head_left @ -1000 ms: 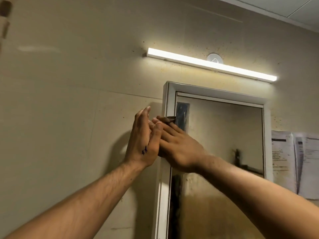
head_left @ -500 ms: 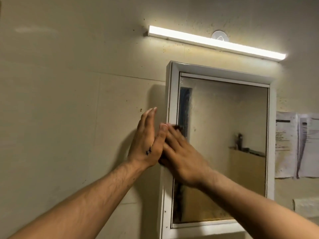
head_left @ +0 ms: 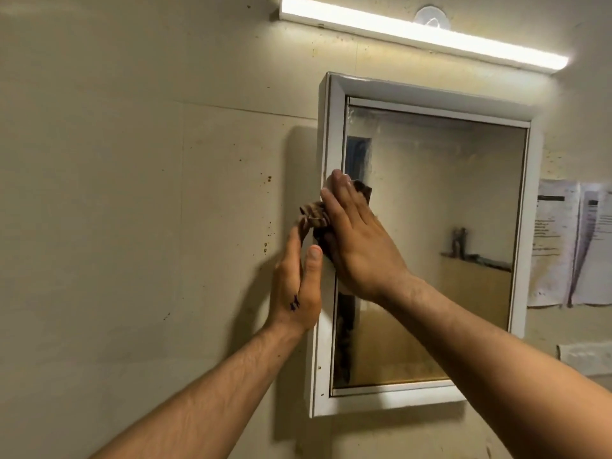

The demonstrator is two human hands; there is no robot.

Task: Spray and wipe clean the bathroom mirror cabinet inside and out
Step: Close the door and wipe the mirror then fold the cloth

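Head view. White-framed mirror cabinet (head_left: 326,154) hangs on a beige wall, door closed. Right hand (head_left: 359,246): grip flat, fingers straight, pressing a brown striped cloth (head_left: 314,215) onto the frame's left edge at mid height. Left hand (head_left: 296,286): grip spread, fingers upright against the cabinet's outer side, fingertips touching the cloth's bunched end. Mirror glass (head_left: 437,210) looks hazy near the upper left corner. No spray bottle in view. Judgement: outside wiping is underway; the rest of the frame, the glass and the whole interior remain.
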